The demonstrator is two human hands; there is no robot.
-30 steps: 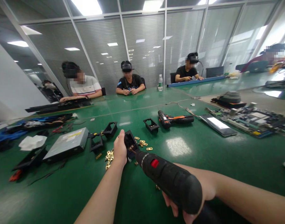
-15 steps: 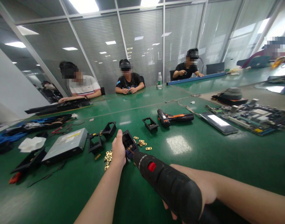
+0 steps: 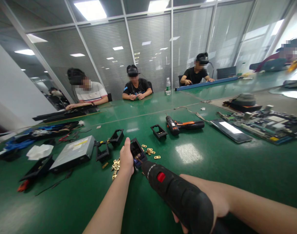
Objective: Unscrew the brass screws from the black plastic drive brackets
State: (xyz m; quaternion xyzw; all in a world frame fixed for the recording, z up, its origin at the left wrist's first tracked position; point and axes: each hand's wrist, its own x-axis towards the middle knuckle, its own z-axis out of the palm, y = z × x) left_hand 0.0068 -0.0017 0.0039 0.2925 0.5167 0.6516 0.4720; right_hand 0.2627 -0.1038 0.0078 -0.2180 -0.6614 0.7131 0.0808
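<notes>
My left hand (image 3: 127, 158) grips a black plastic housing (image 3: 136, 146) by its left side, thumb along the edge. My right hand (image 3: 211, 198) is wrapped round the handle of a black cordless drill (image 3: 177, 195) with a red switch on top. The drill's bit reaches into the housing, at a small brass-coloured part (image 3: 138, 156) inside it. Whether the bit sits in a screw is too small to tell. Small brass plates (image 3: 116, 165) lie in a pile left of my left wrist, and more brass plates (image 3: 150, 151) lie right of the housing.
Black frames (image 3: 102, 152) stand left of the housing, and another frame (image 3: 159, 132) beyond it. A second drill (image 3: 184, 126), a phone (image 3: 231, 130) and a circuit board (image 3: 267, 123) lie to the right. At left is a metal drive (image 3: 74, 151). Co-workers (image 3: 137, 86) sit across the table.
The whole view has shifted slightly, so everything appears a little further right and lower. Both hands keep their grip, and the bit stays inside the housing.
</notes>
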